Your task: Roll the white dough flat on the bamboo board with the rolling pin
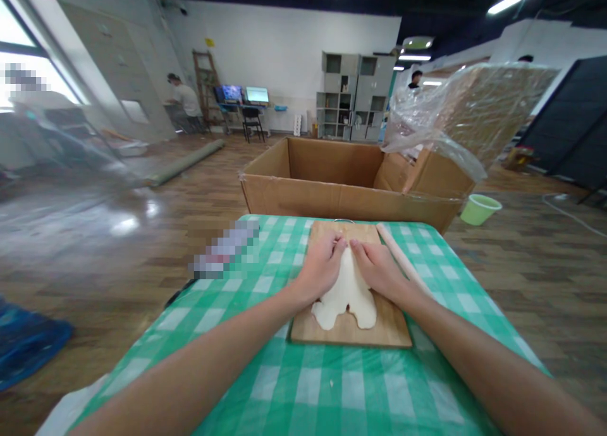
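Note:
A flattened, pale sheet of dough [347, 290] with an uneven lower edge lies over a wooden cutting board [303, 332]. My left hand [327, 259] pinches its upper edge from the left, fingers curled. Close beside it, my right hand [377, 265] grips the same edge from the right, thumb and fingers closed. Between the hands the dough narrows upward, and its wider lower part rests on the board with a notch in the middle. A pale rolling pin [403, 259] lies slantwise just right of the board, partly behind my right forearm.
A green-and-white checked tablecloth [279, 385] covers the table. Beyond its far edge stands a large open cardboard box [332, 199] with plastic wrap [436, 126]. A light green bucket [480, 210] is on the floor at right. A blurred-out object [226, 249] lies at the table's left edge.

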The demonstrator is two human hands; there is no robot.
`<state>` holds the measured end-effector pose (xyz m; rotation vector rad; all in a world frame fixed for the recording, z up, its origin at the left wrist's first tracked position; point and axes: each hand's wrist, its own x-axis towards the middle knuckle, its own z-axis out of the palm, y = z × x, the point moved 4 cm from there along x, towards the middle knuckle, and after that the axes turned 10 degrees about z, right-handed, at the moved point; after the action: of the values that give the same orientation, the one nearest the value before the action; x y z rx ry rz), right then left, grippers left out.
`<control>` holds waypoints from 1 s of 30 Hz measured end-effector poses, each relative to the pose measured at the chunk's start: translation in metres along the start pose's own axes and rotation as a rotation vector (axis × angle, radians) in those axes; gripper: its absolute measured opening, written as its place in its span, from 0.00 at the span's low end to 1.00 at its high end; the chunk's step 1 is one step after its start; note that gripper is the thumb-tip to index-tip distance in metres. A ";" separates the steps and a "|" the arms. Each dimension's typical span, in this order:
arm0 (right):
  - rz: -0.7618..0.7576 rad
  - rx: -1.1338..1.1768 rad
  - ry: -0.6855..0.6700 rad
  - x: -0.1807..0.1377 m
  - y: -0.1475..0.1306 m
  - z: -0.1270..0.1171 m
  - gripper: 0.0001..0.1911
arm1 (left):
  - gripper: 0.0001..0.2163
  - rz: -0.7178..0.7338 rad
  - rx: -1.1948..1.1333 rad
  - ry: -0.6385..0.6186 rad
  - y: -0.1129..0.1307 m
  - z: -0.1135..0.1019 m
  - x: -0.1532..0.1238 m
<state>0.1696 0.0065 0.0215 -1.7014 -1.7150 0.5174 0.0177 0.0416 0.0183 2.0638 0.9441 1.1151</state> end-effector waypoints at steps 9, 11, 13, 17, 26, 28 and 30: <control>0.007 0.153 0.080 -0.002 0.000 0.005 0.33 | 0.31 -0.155 -0.015 0.024 -0.007 -0.001 -0.003; 0.018 0.199 0.089 -0.002 0.000 0.005 0.33 | 0.31 -0.153 -0.063 0.041 -0.007 0.000 -0.003; 0.022 0.234 0.095 -0.003 0.001 0.005 0.33 | 0.31 -0.158 -0.097 0.056 -0.008 0.000 -0.003; 0.025 0.281 0.112 -0.003 0.002 0.005 0.34 | 0.32 -0.170 -0.123 0.096 -0.008 0.000 -0.004; 0.058 0.337 0.039 -0.004 0.004 0.006 0.34 | 0.33 -0.217 -0.193 0.090 -0.014 0.002 -0.005; 0.045 0.331 -0.050 -0.006 0.002 0.007 0.33 | 0.33 -0.228 -0.205 0.057 -0.013 0.003 -0.006; -0.008 0.289 -0.105 -0.008 -0.003 0.008 0.31 | 0.34 -0.218 -0.209 0.048 -0.011 0.003 -0.007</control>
<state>0.1621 0.0000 0.0164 -1.4835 -1.6278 0.8213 0.0147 0.0419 0.0051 1.7293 1.0039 1.1007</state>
